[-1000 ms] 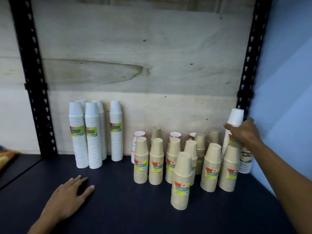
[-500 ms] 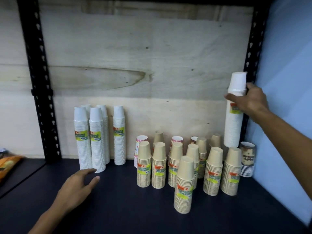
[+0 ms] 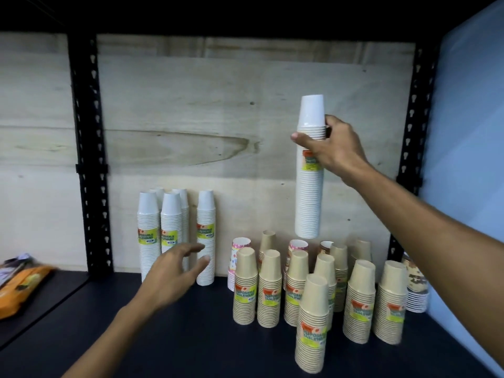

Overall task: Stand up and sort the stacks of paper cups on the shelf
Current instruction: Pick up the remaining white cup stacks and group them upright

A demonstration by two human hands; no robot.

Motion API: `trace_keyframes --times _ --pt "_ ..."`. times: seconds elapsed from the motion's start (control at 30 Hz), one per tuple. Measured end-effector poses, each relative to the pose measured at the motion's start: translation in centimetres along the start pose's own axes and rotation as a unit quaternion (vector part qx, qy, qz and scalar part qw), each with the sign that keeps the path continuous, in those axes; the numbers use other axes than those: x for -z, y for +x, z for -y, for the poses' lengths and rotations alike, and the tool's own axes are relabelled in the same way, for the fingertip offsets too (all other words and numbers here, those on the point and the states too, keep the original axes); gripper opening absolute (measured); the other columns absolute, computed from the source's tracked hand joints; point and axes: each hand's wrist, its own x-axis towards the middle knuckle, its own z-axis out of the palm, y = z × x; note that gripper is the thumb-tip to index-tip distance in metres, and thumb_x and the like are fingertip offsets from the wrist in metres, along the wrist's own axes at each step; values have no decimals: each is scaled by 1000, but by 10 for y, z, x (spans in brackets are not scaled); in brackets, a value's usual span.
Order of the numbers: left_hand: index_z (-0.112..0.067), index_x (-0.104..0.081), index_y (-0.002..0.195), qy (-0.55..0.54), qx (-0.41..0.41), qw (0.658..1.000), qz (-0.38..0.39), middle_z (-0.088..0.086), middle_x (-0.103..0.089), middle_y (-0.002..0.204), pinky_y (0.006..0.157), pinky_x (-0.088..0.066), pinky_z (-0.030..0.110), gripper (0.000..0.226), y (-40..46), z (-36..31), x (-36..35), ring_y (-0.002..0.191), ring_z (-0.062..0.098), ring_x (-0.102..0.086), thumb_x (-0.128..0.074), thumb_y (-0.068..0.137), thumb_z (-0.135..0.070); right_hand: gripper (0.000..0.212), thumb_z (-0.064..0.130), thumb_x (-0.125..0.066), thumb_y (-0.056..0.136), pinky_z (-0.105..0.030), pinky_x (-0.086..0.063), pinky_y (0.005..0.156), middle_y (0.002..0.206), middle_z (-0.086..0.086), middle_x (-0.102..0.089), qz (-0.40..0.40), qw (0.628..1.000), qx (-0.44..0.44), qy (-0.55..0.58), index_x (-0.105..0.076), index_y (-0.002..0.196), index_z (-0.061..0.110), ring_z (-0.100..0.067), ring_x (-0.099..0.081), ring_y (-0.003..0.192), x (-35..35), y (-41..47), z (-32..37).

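My right hand [image 3: 331,147] grips a tall white cup stack [image 3: 309,197] near its top and holds it in the air above the brown stacks. Several tall white stacks [image 3: 159,236] stand upright at the back left of the dark shelf [image 3: 174,347]; one white stack [image 3: 206,236] stands a little apart to their right. My left hand [image 3: 174,274] hovers open in front of them, fingers spread, holding nothing. Several shorter brown cup stacks [image 3: 312,323] stand grouped at the right, with patterned cup stacks [image 3: 240,249] behind them.
A patterned stack [image 3: 416,290] sits in the far right corner by the blue wall [image 3: 469,159]. Black uprights [image 3: 90,159] frame the plywood back. Orange packets [image 3: 21,282] lie on the neighbouring shelf at left. The shelf above is dark.
My right hand has carried the white stack leftward from the right upright to above the brown stacks. My left hand has risen off the shelf toward the white stacks.
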Motion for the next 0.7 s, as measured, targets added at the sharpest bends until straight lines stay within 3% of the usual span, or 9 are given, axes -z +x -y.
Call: trace_keyframes --times 0.27,0.43,0.57,0.7 --pt "-25 -61 128 -12 -50 998 -25 -11 -62 130 88 -39 21 43 19 -33 6 118 4 -55 -57 93 -48 56 66 -74 65 -43 -57 80 92 4 -72 72 997 17 35 -66 97 22 -19 -68 86 -49 -29 39" --pt "-25 -59 131 -92 -55 994 -6 -11 -64 127 84 -44 18 58 15 -49 7 109 -5 -57 -51 88 -63 62 68 -73 66 -43 -57 79 96 3 -69 116 992 8 44 -60 104 20 -18 -67 87 -72 -49 52" --pt "-29 -51 134 -137 -51 989 -8 -17 -63 119 81 -46 13 70 12 -56 9 106 -7 -58 -64 77 -68 68 69 -73 65 -39 -56 79 101 2 -69 128 991 -7 49 -57 108 19 -20 -66 91 -88 -61 61" --pt "-31 -49 134 -111 -48 992 -34 -18 -63 117 85 -50 21 72 10 -39 9 104 -1 -60 -71 73 -62 70 69 -73 65 -33 -52 73 104 0 -67 159 986 -23 42 -53 108 17 -22 -65 93 -109 -77 63"
